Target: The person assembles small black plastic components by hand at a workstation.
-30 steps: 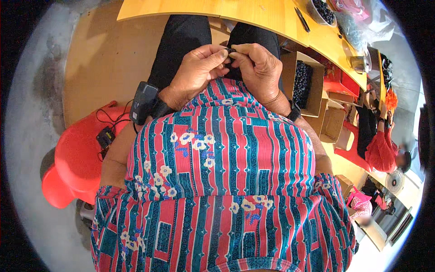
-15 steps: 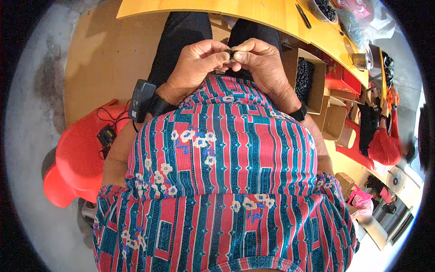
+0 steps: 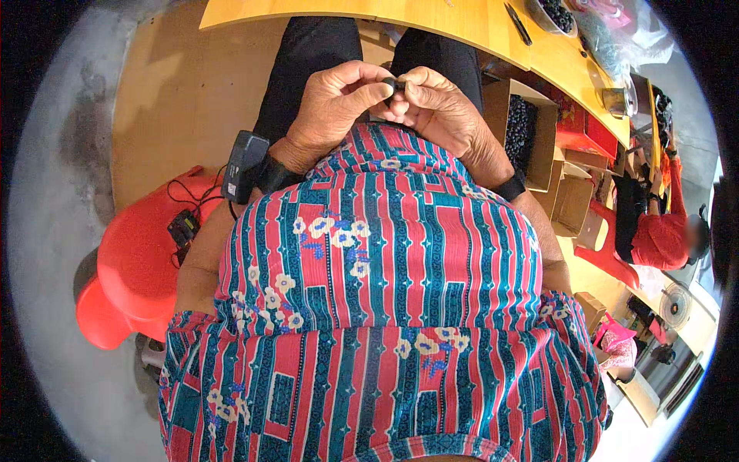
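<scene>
Between my two hands, above my lap, is a small black round part, too small to name more closely. My left hand pinches it from the left with thumb and index finger. From the other side my right hand grips it between thumb and forefinger, the remaining fingers curled beneath. Fingertips cover much of the part. To the right of my right hand stands a cardboard box holding many small black pieces.
A yellow table curves across the top, with a black pen-like tool, a bowl of black pieces and clear plastic bags. A red stool is at left. Further right, a person in red and a fan.
My right hand has turned slightly and its fingers have shifted on the black part, which now shows more between the fingertips. My left hand keeps its pinch.
</scene>
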Demonstrator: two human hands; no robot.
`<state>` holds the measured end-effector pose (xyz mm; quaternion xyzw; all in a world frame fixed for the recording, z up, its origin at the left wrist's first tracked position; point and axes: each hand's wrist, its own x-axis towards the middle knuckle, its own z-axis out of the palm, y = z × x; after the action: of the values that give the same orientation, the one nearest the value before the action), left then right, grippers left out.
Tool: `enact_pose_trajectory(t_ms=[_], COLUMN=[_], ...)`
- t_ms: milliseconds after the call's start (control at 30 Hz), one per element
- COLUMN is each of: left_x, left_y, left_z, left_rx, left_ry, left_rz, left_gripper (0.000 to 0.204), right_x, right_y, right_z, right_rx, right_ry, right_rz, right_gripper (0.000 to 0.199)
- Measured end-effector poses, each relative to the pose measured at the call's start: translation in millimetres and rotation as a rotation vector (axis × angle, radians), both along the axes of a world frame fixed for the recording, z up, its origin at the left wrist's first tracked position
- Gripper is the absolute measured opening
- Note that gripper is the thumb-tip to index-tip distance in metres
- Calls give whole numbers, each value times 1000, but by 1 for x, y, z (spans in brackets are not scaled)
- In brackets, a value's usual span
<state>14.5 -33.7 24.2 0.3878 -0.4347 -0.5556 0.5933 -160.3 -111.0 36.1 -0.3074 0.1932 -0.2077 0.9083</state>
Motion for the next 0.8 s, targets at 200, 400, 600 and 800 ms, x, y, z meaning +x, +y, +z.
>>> enact_pose_trajectory(t_ms=[200, 400, 600, 800], left_x=[0, -2, -3, -8], left_y=[-3, 0, -1, -4], left_z=[-6, -1, -4, -15], left_rx=[-105, 1, 70, 130], left_ry=[-171, -46, 7, 257], left_rz=[112, 101, 67, 34], left_gripper=[14, 15, 17, 19], right_x=[2, 10, 15, 17], right_y=[3, 13, 20, 18], right_z=[0, 13, 18, 12], right_rx=[-42, -316, -840, -828], right_ry=[65, 242, 376, 291], right_rz=[-61, -244, -404, -434], right_gripper=[8, 9, 9, 6])
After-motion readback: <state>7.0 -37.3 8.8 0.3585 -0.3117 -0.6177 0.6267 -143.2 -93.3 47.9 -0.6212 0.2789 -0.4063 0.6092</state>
